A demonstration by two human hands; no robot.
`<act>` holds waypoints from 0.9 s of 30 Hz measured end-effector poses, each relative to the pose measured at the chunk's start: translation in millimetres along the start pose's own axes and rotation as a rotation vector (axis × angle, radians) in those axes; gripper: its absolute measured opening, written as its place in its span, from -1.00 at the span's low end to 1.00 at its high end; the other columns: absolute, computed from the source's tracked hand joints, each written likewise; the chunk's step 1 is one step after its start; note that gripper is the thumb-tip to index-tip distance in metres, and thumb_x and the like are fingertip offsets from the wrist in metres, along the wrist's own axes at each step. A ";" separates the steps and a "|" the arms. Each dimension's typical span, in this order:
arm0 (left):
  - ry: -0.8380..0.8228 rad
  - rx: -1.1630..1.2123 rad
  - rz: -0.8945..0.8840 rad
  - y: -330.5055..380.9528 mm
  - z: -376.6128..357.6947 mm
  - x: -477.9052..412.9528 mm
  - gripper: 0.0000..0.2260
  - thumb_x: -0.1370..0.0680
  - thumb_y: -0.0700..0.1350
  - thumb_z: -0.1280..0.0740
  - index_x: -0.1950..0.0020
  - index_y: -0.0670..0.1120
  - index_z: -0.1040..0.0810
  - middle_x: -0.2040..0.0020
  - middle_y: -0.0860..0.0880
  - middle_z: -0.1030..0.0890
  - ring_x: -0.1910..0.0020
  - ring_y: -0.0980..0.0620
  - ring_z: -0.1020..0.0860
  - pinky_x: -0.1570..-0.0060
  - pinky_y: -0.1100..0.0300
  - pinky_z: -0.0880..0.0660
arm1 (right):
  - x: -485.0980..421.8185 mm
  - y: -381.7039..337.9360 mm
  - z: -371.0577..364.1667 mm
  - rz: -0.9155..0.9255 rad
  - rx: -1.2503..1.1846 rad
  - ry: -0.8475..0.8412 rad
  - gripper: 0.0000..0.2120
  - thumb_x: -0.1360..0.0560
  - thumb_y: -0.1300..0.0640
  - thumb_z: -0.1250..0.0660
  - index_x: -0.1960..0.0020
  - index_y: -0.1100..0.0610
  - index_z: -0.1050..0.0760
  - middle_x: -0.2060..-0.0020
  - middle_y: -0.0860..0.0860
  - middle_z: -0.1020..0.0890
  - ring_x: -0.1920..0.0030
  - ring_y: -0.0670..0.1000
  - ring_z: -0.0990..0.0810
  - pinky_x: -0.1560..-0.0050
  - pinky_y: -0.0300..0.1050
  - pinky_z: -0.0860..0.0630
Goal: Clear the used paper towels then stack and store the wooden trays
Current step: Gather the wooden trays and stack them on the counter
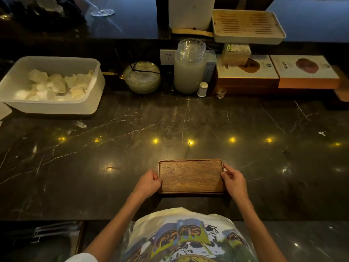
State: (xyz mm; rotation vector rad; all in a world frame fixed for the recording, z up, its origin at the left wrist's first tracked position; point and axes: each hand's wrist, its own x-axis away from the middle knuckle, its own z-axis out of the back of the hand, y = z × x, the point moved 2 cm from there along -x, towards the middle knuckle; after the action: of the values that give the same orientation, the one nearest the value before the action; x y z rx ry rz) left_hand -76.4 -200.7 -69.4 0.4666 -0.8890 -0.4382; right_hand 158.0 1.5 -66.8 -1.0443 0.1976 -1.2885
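The left hand (149, 183) and the right hand (234, 181) are each closing a narrow grip on a short end of the wooden tray (190, 176), the left on its left edge and the right on its right edge, thumbs lying over the rim. The tray is lying flat on the dark marble tabletop (188, 125), close to the near edge, just in front of the person's printed shirt (185, 237). Whether more trays are lying under it cannot be told. Far beyond the tray to its left, a white plastic tub (94, 91) is holding pale crumpled pieces. Straight beyond the tray, a tall frosted jar (188, 74) is standing against the back wall, and beyond to the right, a slatted tray (249, 25) is resting above flat boxes (273, 72)
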 end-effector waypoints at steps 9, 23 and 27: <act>-0.003 0.045 -0.046 8.2 -1.4 2.1 -0.78 -0.60 -0.14 -0.28 -0.25 -0.06 -0.43 -0.10 -0.02 -0.58 -0.07 -0.01 -0.60 -0.04 0.03 -0.61 | -0.5 6.7 -1.3 -0.033 -0.066 -0.007 -0.60 -0.58 0.26 -0.26 -0.40 0.03 -0.44 -0.29 0.06 -0.55 -0.23 0.00 -0.49 -0.28 0.01 -0.45; 0.118 -0.048 -0.063 15.4 -10.9 3.1 -0.79 -0.64 -0.08 -0.16 -0.22 -0.12 -0.45 -0.16 -0.12 -0.58 -0.08 -0.06 -0.56 -0.08 0.05 -0.50 | 10.3 10.3 -7.8 -0.179 -0.283 -0.039 -0.58 -0.65 -0.04 -0.09 -0.41 0.13 -0.42 -0.31 0.13 -0.53 -0.28 0.09 -0.52 -0.29 0.14 -0.47; 0.046 0.129 0.059 16.7 -14.9 1.0 -0.72 -0.64 -0.02 -0.15 -0.24 -0.12 -0.50 -0.15 -0.11 -0.61 -0.12 -0.09 -0.57 -0.21 -0.08 -0.50 | 13.7 1.6 -8.9 -0.255 -0.420 -0.142 -0.54 -0.64 -0.18 0.02 -0.11 0.01 -0.58 -0.02 0.05 -0.68 -0.06 0.01 -0.64 -0.01 -0.09 -0.52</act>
State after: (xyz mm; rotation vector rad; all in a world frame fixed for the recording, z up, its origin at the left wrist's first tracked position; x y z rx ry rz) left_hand -60.9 -184.6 -67.6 0.5657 -0.8871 -0.3161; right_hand 157.8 -14.9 -67.3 -1.5543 0.2390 -1.4282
